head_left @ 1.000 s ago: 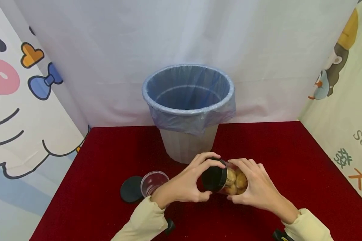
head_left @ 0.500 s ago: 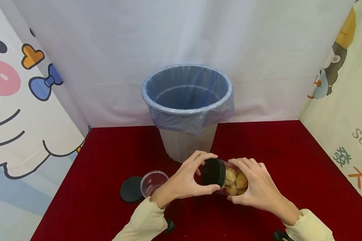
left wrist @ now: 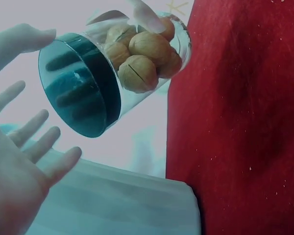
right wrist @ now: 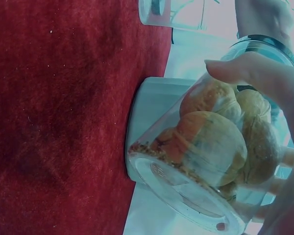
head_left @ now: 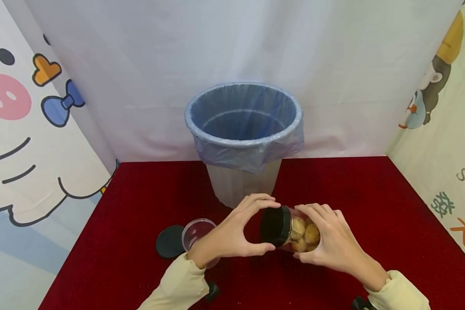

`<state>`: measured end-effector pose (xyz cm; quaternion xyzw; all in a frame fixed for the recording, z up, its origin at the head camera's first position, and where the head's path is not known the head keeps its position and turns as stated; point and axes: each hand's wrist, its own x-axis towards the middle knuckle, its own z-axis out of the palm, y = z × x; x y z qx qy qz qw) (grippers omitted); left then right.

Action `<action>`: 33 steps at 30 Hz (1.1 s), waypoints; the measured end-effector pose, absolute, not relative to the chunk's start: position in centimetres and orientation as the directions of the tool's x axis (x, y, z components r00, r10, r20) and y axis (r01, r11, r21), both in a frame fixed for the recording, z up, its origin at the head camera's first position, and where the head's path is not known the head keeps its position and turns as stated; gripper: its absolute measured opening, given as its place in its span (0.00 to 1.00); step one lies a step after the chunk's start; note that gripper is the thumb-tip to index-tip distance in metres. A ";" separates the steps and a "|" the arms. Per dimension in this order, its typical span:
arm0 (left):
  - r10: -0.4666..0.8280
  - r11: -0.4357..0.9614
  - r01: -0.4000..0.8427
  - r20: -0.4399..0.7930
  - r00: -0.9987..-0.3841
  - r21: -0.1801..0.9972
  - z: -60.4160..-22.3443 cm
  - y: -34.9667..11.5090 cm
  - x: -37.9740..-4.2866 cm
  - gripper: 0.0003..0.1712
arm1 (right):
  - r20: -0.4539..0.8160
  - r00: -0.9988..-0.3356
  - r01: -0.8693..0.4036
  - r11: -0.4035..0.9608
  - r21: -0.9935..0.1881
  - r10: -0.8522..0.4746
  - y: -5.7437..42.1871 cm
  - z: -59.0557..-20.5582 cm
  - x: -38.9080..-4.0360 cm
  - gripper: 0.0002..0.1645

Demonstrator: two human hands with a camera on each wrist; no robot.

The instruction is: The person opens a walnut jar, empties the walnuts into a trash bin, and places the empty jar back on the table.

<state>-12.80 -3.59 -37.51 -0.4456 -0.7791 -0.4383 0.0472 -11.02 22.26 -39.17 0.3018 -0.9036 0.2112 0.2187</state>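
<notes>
Biggest worry imo: the whole jar point(head_left: 294, 232) dropping onto the red table point(head_left: 352, 193). It's tipped on its side and only the right hand point(head_left: 331, 241) grips it, so a bit of slack on that slick side could do it. Next down, if the black lid point(head_left: 273, 228) isn't screwed on tight (can't tell), it could come off and the nuts point(left wrist: 149, 51) would roll everywhere. Smallest mess: the bits point(right wrist: 171, 159) near the base could shake out too.

As for where it sits, the jar's low in the frame, right of centre, just below and right of the bin point(head_left: 242, 183), between both hands. The right one wraps the clear end. The left hand point(head_left: 232, 237) is spread around the lid end, not holding it: fingers apart from it, thumb tip right by the rim, can't tell if touching.
</notes>
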 end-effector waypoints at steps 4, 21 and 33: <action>0.688 0.189 0.775 0.482 -0.543 0.603 -37.4 -3.9 -12.7 0.43 | 0.519 -0.724 -0.636 0.730 -0.250 -0.454 22.4 -39.1 -11.1 0.57; 0.722 0.184 0.779 0.455 -0.521 0.600 -37.8 -3.4 -11.9 0.43 | 0.498 -0.731 -0.646 0.710 -0.282 -0.467 22.0 -39.2 -10.6 0.57; 0.637 0.246 0.747 0.478 -0.605 0.618 -38.4 -3.0 -11.7 0.44 | 0.506 -0.725 -0.648 0.712 -0.271 -0.467 21.9 -39.0 -10.1 0.57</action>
